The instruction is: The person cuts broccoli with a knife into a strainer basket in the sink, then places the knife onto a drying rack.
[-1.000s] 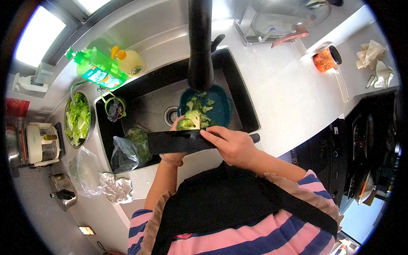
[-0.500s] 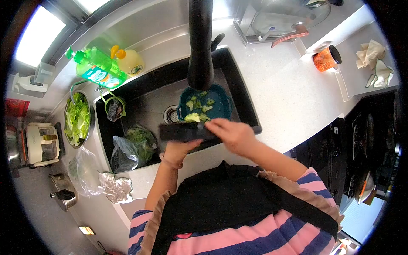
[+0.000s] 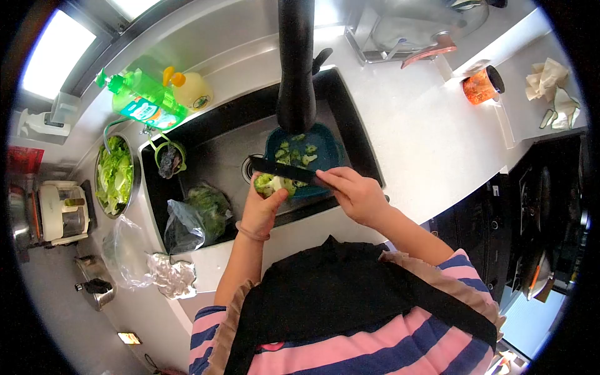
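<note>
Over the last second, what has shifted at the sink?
The right hand swung the knife from flat above the sink's front edge to over the teal bowl. The left hand kept its broccoli, now just under the blade. The bagged greens and lettuce bowl stayed put.

A home kitchen: dark sink [image 3: 350, 134] with tap [image 3: 295, 62], dish soap [image 3: 142, 103], white counter [image 3: 425, 144].

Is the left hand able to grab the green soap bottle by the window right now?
Probably not. The left hand is wrapped around a broccoli piece over the sink, and the green soap bottle stands apart behind the sink's far-left corner.
</note>
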Demonstrator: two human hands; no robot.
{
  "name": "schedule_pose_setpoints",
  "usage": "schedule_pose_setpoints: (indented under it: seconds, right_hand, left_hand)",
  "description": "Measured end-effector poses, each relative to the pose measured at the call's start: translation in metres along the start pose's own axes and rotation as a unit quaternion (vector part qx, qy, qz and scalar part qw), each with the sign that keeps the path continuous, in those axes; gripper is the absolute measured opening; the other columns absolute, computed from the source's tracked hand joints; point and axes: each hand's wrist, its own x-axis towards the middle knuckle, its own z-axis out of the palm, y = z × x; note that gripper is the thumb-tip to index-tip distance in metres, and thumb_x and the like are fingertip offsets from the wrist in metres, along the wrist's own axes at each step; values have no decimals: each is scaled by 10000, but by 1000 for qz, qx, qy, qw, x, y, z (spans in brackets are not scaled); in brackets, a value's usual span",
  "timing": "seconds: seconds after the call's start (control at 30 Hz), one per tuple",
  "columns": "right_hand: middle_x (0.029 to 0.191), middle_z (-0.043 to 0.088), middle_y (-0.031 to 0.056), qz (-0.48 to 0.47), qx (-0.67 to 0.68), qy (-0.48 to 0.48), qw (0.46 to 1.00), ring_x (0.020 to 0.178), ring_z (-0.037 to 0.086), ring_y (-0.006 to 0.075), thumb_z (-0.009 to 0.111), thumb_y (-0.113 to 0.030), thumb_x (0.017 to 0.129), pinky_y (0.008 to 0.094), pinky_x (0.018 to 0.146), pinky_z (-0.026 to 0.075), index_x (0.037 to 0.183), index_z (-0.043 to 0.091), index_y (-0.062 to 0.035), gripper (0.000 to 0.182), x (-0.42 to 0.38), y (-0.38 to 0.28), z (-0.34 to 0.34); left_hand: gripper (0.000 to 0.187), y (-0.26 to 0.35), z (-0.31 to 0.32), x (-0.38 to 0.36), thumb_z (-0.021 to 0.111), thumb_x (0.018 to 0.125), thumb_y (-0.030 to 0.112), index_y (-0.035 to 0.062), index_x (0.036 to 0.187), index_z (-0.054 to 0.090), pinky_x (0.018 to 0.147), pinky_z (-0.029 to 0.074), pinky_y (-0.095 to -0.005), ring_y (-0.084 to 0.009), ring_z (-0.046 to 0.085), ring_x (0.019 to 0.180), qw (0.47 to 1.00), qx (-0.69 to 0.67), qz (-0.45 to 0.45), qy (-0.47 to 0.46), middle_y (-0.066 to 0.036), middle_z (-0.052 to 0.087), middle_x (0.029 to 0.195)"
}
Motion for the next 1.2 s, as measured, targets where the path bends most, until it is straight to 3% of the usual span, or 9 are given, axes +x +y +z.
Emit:
schedule_pose_setpoints:
  seconds: [0.2,0.3,0.33,0.43,0.53,0.83,0.97,1.03,1.2]
  right_hand:
    - [1071,604,104,-60,-3,-2,998,805,651,249,578,30,700,313,637,545,1178,590,-84,491,3,-31,-6]
    - [1055,600,75,-100,-36,17,994,750,652,213,579,-51,735,295,589,528,1167,585,-98,435,5,-35,-5]
    - [1055,600,75,-100,-37,17,994,750,652,213,579,-51,735,295,589,528,1167,585,-98,435,5,-36,-5]
    - [1062,600,84,-106,-47,-5,993,743,654,206,575,-58,735,288,588,527,1173,580,-97,440,4,-38,-6]
    - [1068,597,89,-125,-50,5,991,728,654,202,573,-62,731,287,584,527,1182,571,-93,452,2,-37,-5]
    - [1075,597,85,-136,-66,-17,988,712,650,193,564,-45,725,282,574,525,1190,566,-90,467,1,-35,-9]
    - [1069,599,75,-142,-78,-1,987,684,649,190,563,-42,724,280,558,522,1198,563,-104,478,5,-27,-7]
    - [1066,600,74,-143,-81,20,986,671,648,191,563,-42,724,280,552,522,1199,563,-110,479,5,-23,-8]
    - [1024,625,103,-133,-60,-8,989,694,655,195,585,19,715,266,523,525,1130,609,-60,424,6,-27,-13]
  left_hand:
    - [578,9,19,-5,638,842,120,31,1340,358,944,462,-347,-227,542,1105,997,-23,58,-42,-127,502,1265]
    - [545,6,10,-7,600,873,148,25,1341,350,940,466,-352,-239,542,1108,997,-7,42,-58,-149,514,1250]
    - [515,3,12,-6,563,897,184,11,1333,349,940,469,-368,-259,546,1109,990,58,97,-90,-183,522,1236]
    - [508,7,20,-11,545,907,221,3,1323,351,944,469,-380,-274,543,1120,992,-14,89,-91,-210,515,1239]
    - [531,12,20,-14,568,893,240,-3,1313,354,946,468,-388,-286,552,1110,992,27,89,-86,-229,521,1226]
    - [536,11,15,-23,610,860,229,-42,1279,412,838,515,-313,-199,619,961,998,12,51,-35,-153,601,1101]
    - [476,9,14,-26,572,889,223,-25,1266,423,857,498,-298,-184,602,973,995,-49,60,-67,-130,592,1106]
    - [400,1,5,-23,525,917,207,6,1252,438,885,469,-281,-170,574,994,998,-55,1,21,-101,577,1109]
    - [378,-1,5,-15,549,909,204,38,1234,450,893,456,-274,-159,555,1011,996,-75,14,-52,-88,557,1131]
